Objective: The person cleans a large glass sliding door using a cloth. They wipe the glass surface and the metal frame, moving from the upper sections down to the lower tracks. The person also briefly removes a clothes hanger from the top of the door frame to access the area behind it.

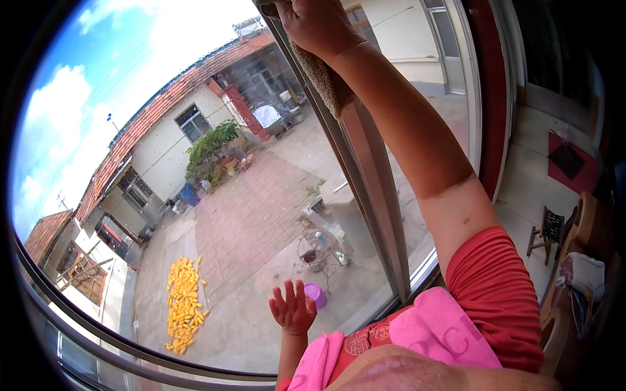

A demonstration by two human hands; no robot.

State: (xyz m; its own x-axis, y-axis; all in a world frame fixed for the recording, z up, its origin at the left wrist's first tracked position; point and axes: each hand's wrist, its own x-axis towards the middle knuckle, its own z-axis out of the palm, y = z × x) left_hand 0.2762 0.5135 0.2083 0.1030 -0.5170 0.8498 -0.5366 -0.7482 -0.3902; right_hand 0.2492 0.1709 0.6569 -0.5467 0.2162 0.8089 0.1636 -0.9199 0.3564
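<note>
My right hand [318,27] is raised high at the top of the view, with its arm stretched out. It grips a brown terry cloth [317,78], which hangs beside the dark window frame upright [364,151]. Part of the cloth is cut off by the top edge. Lower down, my left hand [293,310] is lifted in front of the window glass [244,273], fingers extended and holding nothing. Whether its palm touches the pane I cannot tell. A pink towel [440,322] lies around my neck over a red shirt [494,293].
A curved dark rail [146,357] runs along the window's lower edge. Through the glass appear a paved yard [244,195], yellow corn cobs [185,303] and a purple bucket [316,295]. Indoors at right are a folding stool [548,227] and wooden furniture [582,229] with cloths.
</note>
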